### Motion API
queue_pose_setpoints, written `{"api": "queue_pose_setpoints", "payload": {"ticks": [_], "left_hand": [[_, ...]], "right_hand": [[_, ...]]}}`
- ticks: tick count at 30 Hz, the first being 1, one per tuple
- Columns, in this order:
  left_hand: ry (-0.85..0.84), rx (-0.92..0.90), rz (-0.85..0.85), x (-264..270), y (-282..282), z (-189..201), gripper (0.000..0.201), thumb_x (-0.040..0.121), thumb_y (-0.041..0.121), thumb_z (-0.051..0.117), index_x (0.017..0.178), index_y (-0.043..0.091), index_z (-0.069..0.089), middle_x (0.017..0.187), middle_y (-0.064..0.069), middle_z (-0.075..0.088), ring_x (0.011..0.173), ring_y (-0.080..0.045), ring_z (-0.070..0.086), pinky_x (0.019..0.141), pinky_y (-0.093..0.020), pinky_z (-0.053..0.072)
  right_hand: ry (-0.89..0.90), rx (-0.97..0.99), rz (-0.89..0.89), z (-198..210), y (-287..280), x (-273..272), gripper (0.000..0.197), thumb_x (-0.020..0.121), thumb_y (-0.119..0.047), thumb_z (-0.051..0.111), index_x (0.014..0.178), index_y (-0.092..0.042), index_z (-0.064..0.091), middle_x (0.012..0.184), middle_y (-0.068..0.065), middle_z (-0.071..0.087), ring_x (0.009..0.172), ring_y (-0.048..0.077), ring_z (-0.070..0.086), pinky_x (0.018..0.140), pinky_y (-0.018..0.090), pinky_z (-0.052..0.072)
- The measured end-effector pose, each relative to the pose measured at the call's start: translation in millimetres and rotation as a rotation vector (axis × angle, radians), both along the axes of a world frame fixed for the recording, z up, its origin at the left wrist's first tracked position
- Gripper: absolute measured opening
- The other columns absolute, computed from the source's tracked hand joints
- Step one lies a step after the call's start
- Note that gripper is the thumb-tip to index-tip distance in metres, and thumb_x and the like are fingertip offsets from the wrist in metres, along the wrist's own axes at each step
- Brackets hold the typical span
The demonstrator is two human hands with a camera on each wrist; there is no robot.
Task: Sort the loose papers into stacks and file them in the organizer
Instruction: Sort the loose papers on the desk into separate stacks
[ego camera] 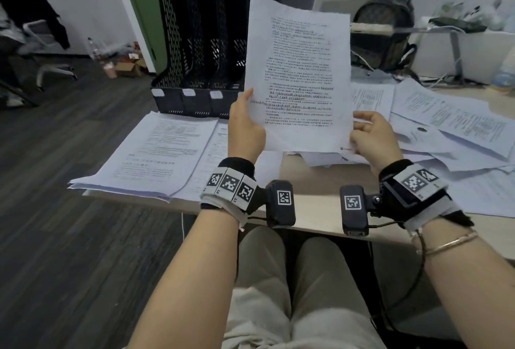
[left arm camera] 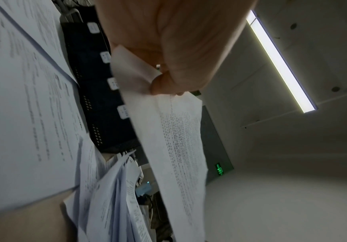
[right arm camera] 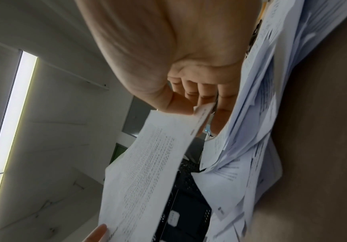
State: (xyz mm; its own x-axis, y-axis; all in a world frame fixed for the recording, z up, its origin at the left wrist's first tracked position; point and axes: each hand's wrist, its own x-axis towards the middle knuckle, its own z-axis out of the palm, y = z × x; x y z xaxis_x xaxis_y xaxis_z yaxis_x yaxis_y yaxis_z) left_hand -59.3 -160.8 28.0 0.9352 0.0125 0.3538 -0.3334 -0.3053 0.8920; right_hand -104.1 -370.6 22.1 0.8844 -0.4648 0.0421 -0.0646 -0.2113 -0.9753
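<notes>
**Printed sheet held up in both hands before the organizer**

Head view: the left hand point(ego camera: 245, 125) pinches the printed sheet point(ego camera: 296, 75) at its left edge, the right hand point(ego camera: 373, 136) at its lower right corner. The sheet stands upright above the counter point(ego camera: 312, 181), before the black organizer point(ego camera: 195, 50). A sorted stack point(ego camera: 150, 156) lies left, loose papers point(ego camera: 451, 125) right.

Left wrist view: the grip is clamped on the sheet's edge point(left arm camera: 139, 77).

Right wrist view: thumb and fingers point(right arm camera: 191, 91) pinch its corner.
</notes>
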Motion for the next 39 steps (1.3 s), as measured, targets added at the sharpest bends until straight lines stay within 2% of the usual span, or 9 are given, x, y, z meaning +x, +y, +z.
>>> {"api": "queue_pose_setpoints", "payload": {"ticks": [3,8,13,17,21,24,28,33,39], "left_hand": [[-0.06,-0.003,0.061,4.8,14.4,-4.7,0.063,0.084,-0.017,0.032,0.141,0.01,0.038,0.141,-0.006,0.04,0.132,-0.012,0.034,0.088,0.01,0.017],[-0.069,-0.045,0.132,11.3,37.4,-8.2,0.056,0.088,-0.013,0.034,0.139,0.011,0.041,0.141,-0.003,0.043,0.134,-0.011,0.035,0.1,-0.006,0.022],[-0.091,-0.04,0.151,15.4,55.0,-9.6,0.056,0.089,-0.013,0.037,0.138,0.013,0.042,0.14,-0.001,0.044,0.127,-0.002,0.035,0.09,0.007,0.02],[-0.101,-0.013,0.114,12.9,63.1,-9.0,0.055,0.089,-0.011,0.04,0.136,0.016,0.045,0.138,0.001,0.045,0.118,0.005,0.033,0.089,0.005,0.022],[-0.114,0.098,0.041,8.6,66.0,-9.7,0.052,0.087,-0.012,0.042,0.132,0.012,0.048,0.134,-0.001,0.049,0.123,-0.004,0.04,0.099,-0.006,0.026],[-0.077,0.126,0.063,15.2,74.0,-6.6,0.054,0.085,-0.016,0.036,0.129,0.01,0.052,0.133,-0.004,0.05,0.125,-0.011,0.043,0.101,-0.009,0.028],[-0.079,0.037,0.214,26.5,81.1,3.3,0.058,0.082,-0.018,0.03,0.128,0.008,0.053,0.133,-0.007,0.05,0.127,-0.015,0.043,0.103,-0.011,0.028],[-0.1,-0.015,0.273,31.5,63.1,11.2,0.058,0.082,-0.018,0.028,0.13,0.007,0.05,0.135,-0.007,0.049,0.129,-0.014,0.041,0.107,-0.012,0.026],[-0.136,-0.02,0.132,26.8,-3.8,13.0,0.054,0.085,-0.016,0.031,0.13,0.007,0.049,0.134,-0.006,0.049,0.127,-0.013,0.042,0.102,-0.007,0.025]], "right_hand": [[-0.008,0.039,0.025,0.3,12.3,7.1,0.045,0.087,0.009,0.041,0.127,-0.012,0.041,0.092,-0.003,0.059,0.077,0.01,0.057,0.062,0.026,0.053],[0.006,0.062,0.096,0.8,32.0,17.2,0.041,0.09,0.004,0.047,0.126,-0.016,0.044,0.106,0.012,0.055,0.083,0.018,0.058,0.063,0.025,0.057],[-0.002,0.059,0.138,-0.1,43.9,23.8,0.044,0.089,0.004,0.048,0.13,-0.014,0.046,0.092,-0.003,0.054,0.082,0.013,0.056,0.073,0.032,0.055],[-0.009,-0.007,0.133,-1.8,49.5,29.1,0.046,0.088,0.004,0.05,0.128,-0.017,0.048,0.089,-0.006,0.056,0.076,0.007,0.056,0.058,0.02,0.044],[-0.047,-0.048,0.101,-0.6,50.6,30.2,0.048,0.085,0.007,0.048,0.123,-0.021,0.053,0.1,0.004,0.062,0.083,0.017,0.061,0.05,0.014,0.045],[-0.085,-0.08,0.138,1.9,51.0,27.5,0.045,0.084,0.009,0.047,0.11,-0.025,0.062,0.108,0.006,0.059,0.094,0.023,0.061,0.069,0.03,0.054],[-0.072,0.041,0.25,11.7,52.6,19.0,0.031,0.09,0.005,0.049,0.108,-0.015,0.063,0.101,0.004,0.059,0.083,0.018,0.062,0.063,0.025,0.058],[-0.057,0.059,0.282,17.1,36.7,1.7,0.028,0.094,-0.006,0.052,0.118,-0.017,0.059,0.095,0.009,0.067,0.077,0.021,0.066,0.074,0.032,0.059],[-0.049,0.005,0.258,19.5,-3.7,-25.8,0.033,0.096,-0.01,0.051,0.127,-0.021,0.056,0.099,0.011,0.07,0.081,0.023,0.069,0.079,0.033,0.057]]}}
